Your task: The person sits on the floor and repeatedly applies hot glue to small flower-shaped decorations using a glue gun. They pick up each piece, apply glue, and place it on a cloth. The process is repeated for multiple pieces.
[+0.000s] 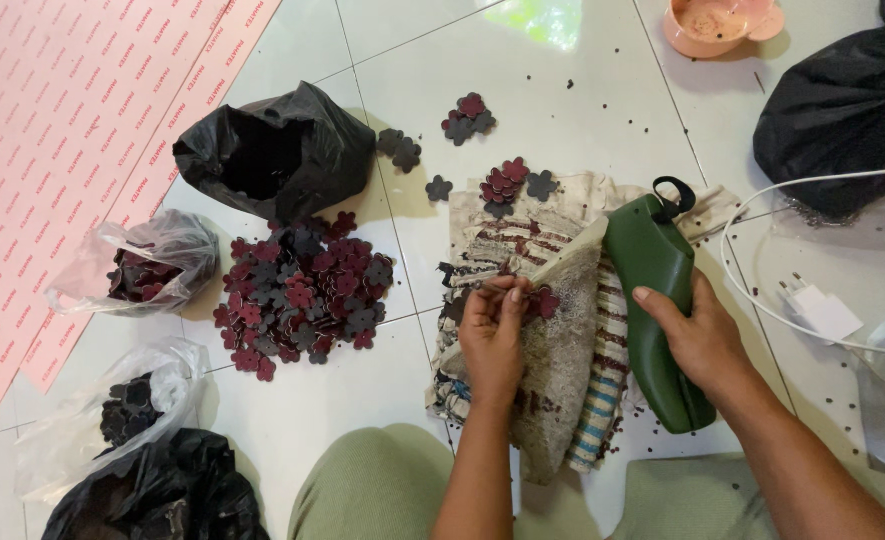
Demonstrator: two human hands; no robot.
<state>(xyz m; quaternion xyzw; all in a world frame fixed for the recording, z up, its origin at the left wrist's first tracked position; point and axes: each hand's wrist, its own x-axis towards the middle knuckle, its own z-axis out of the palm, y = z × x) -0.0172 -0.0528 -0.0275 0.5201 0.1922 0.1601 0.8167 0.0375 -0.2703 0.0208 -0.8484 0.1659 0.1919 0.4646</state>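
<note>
My left hand (493,335) pinches a small dark red flower-shaped cutout (543,302) against a grey speckled pad (560,360) that lies on a striped cloth (508,235). My right hand (698,335) grips a dark green tool (655,290) with a black loop at its top; the tool leans on the cloth just right of the pad. A heap of red and grey flower cutouts (303,290) lies on the floor to the left of the cloth. Smaller stacks of cutouts (506,185) sit at the cloth's top edge.
An open black bag (278,150) stands behind the heap. Two clear bags of cutouts (143,265) (128,405) lie at left, another black bag (158,495) at bottom left, pink sheets (53,130) far left. A white cable and plug (813,305) lie right, a pink bowl (718,22) behind.
</note>
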